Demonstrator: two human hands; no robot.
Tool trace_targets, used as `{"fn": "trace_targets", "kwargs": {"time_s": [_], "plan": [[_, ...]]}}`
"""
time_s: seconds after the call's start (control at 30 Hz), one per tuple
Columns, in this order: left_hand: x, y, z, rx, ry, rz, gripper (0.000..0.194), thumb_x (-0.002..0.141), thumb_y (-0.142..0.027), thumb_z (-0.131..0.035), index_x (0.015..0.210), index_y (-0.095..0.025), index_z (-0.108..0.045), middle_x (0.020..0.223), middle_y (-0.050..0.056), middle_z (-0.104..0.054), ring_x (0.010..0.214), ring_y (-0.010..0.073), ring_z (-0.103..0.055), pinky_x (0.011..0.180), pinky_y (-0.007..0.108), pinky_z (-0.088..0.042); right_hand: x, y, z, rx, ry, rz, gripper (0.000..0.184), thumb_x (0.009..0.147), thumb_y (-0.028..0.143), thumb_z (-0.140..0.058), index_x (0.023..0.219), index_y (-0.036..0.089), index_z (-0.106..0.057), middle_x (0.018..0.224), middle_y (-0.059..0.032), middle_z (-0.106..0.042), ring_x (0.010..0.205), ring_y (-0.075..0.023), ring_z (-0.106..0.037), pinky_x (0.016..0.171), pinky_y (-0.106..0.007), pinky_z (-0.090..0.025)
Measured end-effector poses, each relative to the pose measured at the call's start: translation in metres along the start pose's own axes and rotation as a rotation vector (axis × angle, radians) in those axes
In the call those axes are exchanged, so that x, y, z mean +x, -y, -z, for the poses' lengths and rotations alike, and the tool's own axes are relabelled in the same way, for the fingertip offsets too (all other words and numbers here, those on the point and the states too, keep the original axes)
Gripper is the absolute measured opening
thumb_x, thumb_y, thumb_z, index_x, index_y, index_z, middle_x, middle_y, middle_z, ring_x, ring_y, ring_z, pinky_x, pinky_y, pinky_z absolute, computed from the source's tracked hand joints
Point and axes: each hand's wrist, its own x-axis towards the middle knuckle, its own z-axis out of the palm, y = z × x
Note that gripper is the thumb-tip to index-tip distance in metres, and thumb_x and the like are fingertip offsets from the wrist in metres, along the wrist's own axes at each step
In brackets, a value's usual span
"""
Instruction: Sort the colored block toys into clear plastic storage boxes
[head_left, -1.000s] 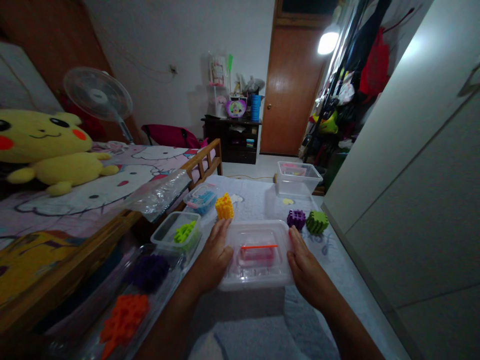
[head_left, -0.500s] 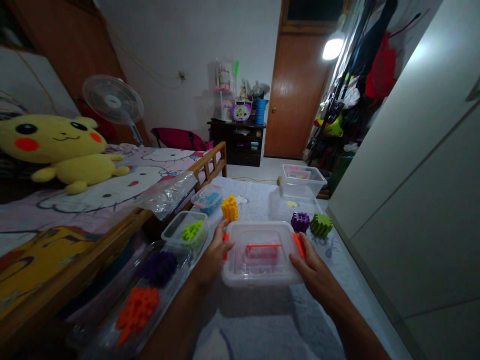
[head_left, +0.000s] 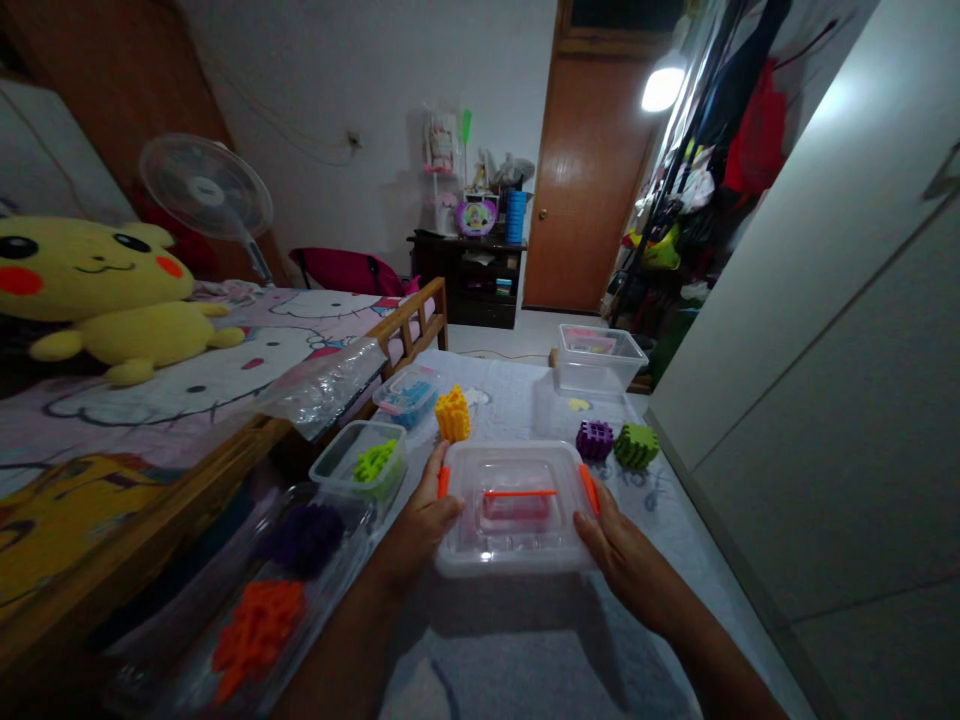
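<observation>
A clear plastic storage box (head_left: 516, 540) with a lid and orange side latches is held between my two hands, in front of me over the pale blue bedspread (head_left: 517, 650). My left hand (head_left: 429, 510) grips its left end, thumb on the lid's edge beside the latch. Around the right end closes my right hand (head_left: 611, 530), its thumb likewise on the rim. A reddish shape shows faintly through the lid beneath its orange handle. Just beyond the box stand a yellow block piece (head_left: 452, 414), a purple cube (head_left: 595, 440) and a green cube (head_left: 636, 446).
On the left, an open tub (head_left: 322, 462) holds lime-green pieces, beside a lidded blue-content box (head_left: 409, 395). Orange foam pieces (head_left: 259, 630) and dark purple ones (head_left: 304, 538) lie nearer. An open clear bin (head_left: 600, 372) stands far right. A wooden bed rail (head_left: 202, 490) runs along the left.
The view has shifted slightly, so most things sit a little further left. Both hands keep hold of the box, which stays at about the same height.
</observation>
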Motion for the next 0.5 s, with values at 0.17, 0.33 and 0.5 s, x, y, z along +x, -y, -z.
{"fn": "trace_targets", "kwargs": {"time_s": [0.17,0.33,0.5], "plan": [[0.003,-0.012,0.003,0.104,0.066,0.059,0.080,0.073,-0.028,-0.062,0.149,-0.016,-0.040,0.158,0.013,-0.037,0.149,0.0319,-0.025,0.122,0.045,-0.019,0.004,0.004,0.005,-0.058,0.035,-0.014,0.063,0.095,0.048,-0.038,0.146,0.010,-0.039,0.148,-0.0208,-0.046,0.140,-0.0307,-0.042,0.116,-0.049,-0.034],[0.001,-0.007,-0.002,-0.143,0.018,0.102,0.077,0.073,-0.024,-0.065,0.147,-0.020,-0.041,0.151,0.013,-0.046,0.141,0.0319,-0.041,0.115,0.044,-0.035,0.002,0.002,-0.004,0.273,-0.037,-0.263,0.059,0.091,0.053,-0.046,0.139,0.020,-0.043,0.108,-0.0102,-0.067,0.079,-0.0227,-0.068,0.053,-0.031,-0.057],[0.006,-0.006,-0.018,-0.557,-0.031,0.164,0.059,0.083,-0.032,-0.065,0.138,-0.021,-0.047,0.134,0.011,-0.062,0.117,0.0269,-0.064,0.096,0.037,-0.054,0.006,-0.005,-0.010,0.537,-0.058,-0.315,0.051,0.084,0.055,-0.058,0.119,0.018,-0.055,0.072,0.0026,-0.058,0.051,-0.0126,-0.054,0.034,-0.021,-0.041]]}}
